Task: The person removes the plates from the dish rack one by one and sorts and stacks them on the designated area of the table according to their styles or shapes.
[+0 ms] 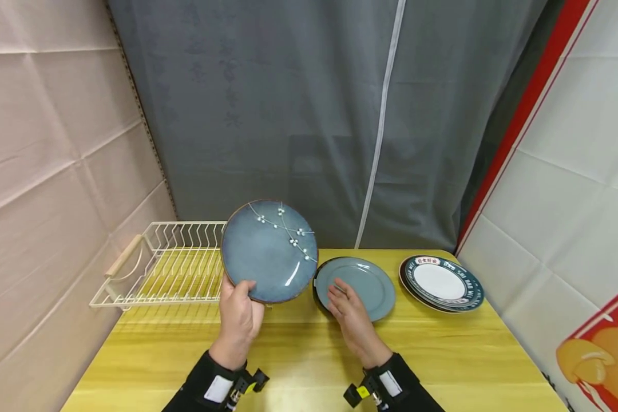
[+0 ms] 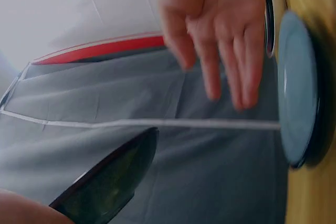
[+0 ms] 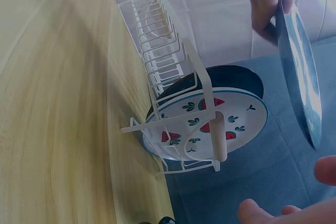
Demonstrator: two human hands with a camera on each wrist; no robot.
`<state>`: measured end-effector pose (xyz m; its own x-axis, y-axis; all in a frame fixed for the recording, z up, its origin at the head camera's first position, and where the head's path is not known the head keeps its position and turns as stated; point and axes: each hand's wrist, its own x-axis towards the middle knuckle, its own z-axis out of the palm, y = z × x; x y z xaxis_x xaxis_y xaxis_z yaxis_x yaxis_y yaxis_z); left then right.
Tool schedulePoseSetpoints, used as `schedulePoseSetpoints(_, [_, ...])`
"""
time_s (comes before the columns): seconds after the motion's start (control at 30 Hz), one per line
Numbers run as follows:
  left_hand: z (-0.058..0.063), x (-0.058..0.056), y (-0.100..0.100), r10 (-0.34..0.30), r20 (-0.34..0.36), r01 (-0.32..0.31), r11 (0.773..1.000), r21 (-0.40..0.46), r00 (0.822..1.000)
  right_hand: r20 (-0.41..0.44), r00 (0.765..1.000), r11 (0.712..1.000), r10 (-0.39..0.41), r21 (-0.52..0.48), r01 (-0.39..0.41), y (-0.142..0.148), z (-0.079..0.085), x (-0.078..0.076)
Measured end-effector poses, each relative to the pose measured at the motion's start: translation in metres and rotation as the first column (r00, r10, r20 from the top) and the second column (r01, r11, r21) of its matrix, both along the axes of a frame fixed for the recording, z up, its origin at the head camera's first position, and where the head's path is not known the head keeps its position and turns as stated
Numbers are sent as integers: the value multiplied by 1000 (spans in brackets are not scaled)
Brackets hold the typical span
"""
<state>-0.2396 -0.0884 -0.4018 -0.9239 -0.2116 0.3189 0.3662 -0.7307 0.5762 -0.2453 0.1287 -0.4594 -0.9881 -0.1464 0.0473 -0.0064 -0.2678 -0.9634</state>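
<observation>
A round blue plate (image 1: 268, 252) with white blossom twigs is raised over the table, its lower left rim gripped between the thumb and fingers of my left hand (image 1: 241, 317). The left wrist view catches the dark underside of this plate (image 2: 110, 177); the right wrist view has the plate (image 3: 300, 72) nearly edge-on. My right hand (image 1: 356, 326) holds nothing, its fingers extended in front of a grey-blue plate (image 1: 373, 286). That plate lies on the table with a darker rim showing beneath it. Whether the fingertips touch it is unclear.
A white wire dish rack (image 1: 185, 274) with wooden handles stands on the left of the table (image 1: 298, 355). At one end, a white plate (image 3: 236, 116) with red fruit patterns and a dark plate (image 3: 236, 77) stand upright. Several stacked plates (image 1: 443, 283) lie on the right.
</observation>
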Motion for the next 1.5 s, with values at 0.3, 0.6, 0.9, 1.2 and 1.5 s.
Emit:
schedulePoseSetpoints(0.3, [-33,9,36,-258,93,259,966,1,962,-4,1000,995,-12,-98,12,3,1,0])
schedulePoseSetpoints(0.6, [-59,3,55,-340,144,331,940,87,929,13,996,971,-90,-221,91,13,-6,1])
schedulePoseSetpoints(0.9, [-78,-9,65,-367,181,380,924,-41,913,52,981,945,-187,-262,194,26,-13,-1])
schedulePoseSetpoints(1.2, [-90,-14,64,-333,313,411,882,-231,890,96,962,920,-256,-281,273,40,-23,-4])
schedulePoseSetpoints(1.5, [-92,-10,60,-275,355,395,858,-329,894,173,922,865,-347,-320,385,57,-35,-13])
